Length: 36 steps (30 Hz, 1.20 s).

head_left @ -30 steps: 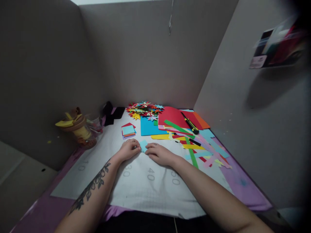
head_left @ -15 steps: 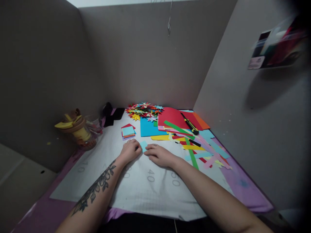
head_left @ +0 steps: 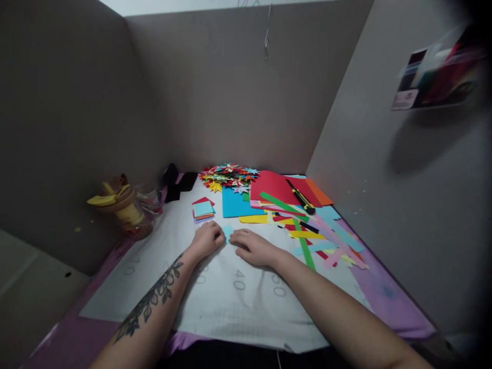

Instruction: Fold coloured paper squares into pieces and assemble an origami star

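Note:
A small piece of light blue paper (head_left: 228,231) lies on the white sheet between my two hands. My left hand (head_left: 208,239), fingers curled, holds the paper by its left side. My right hand (head_left: 251,247) grips its right side with bent fingers, the thumb tucked lower down. The fingers cover parts of the paper's edges, and I cannot tell whether it is folded. Just beyond my left hand sits a stack of coloured paper squares (head_left: 203,209), light blue on top.
Folded paper stars (head_left: 228,177) are heaped at the back. Behind my right hand lie a blue sheet (head_left: 238,204), red sheets (head_left: 271,187), a yellow-black utility knife (head_left: 303,200) and many paper strips (head_left: 307,253). A brown pot (head_left: 128,210) stands left, black pieces (head_left: 188,181) behind it.
Both hands stay at the light blue paper with nearly the same grip. The whole view has shifted very slightly.

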Each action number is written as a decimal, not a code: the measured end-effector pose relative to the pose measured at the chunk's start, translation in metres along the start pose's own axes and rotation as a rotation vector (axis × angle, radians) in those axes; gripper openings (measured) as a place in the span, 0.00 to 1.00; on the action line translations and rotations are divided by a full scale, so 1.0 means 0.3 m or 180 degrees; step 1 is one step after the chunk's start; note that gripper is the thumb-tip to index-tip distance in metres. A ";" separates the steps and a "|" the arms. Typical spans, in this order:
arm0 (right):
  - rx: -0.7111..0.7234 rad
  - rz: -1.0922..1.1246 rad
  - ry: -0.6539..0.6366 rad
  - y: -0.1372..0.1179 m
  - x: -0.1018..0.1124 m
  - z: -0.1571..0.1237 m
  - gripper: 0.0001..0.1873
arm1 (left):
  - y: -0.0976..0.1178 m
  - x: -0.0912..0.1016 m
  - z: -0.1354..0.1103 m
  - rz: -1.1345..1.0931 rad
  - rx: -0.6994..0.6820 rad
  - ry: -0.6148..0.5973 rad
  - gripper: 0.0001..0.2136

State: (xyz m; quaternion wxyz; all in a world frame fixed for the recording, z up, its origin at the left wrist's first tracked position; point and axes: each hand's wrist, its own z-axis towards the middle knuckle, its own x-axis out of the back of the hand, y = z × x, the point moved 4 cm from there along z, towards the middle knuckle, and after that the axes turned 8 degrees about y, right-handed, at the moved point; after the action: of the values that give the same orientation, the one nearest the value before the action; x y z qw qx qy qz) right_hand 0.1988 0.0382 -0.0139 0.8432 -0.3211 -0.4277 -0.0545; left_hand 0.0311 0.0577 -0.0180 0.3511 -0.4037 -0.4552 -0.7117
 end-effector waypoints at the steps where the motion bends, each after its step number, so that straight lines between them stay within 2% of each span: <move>1: -0.0010 -0.0003 0.0017 0.001 0.000 0.000 0.17 | -0.002 -0.001 0.000 -0.0005 0.0003 -0.0011 0.09; 9: -0.0008 0.0024 -0.0009 -0.003 0.002 -0.001 0.17 | -0.002 -0.002 0.004 0.0000 -0.0005 -0.0010 0.09; 23: -0.0046 -0.0416 -0.0078 -0.022 -0.007 0.001 0.16 | 0.002 0.001 0.000 0.0087 0.0028 0.0021 0.08; 36: 0.0042 -0.0189 0.0054 -0.012 -0.003 -0.013 0.12 | -0.037 0.025 -0.028 0.0006 0.0175 0.0172 0.04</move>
State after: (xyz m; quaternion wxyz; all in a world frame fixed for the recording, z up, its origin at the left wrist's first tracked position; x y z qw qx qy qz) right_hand 0.1997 0.0329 -0.0145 0.8469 -0.3022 -0.4302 -0.0794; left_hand 0.0161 0.0528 -0.0173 0.3749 -0.3750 -0.4646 -0.7092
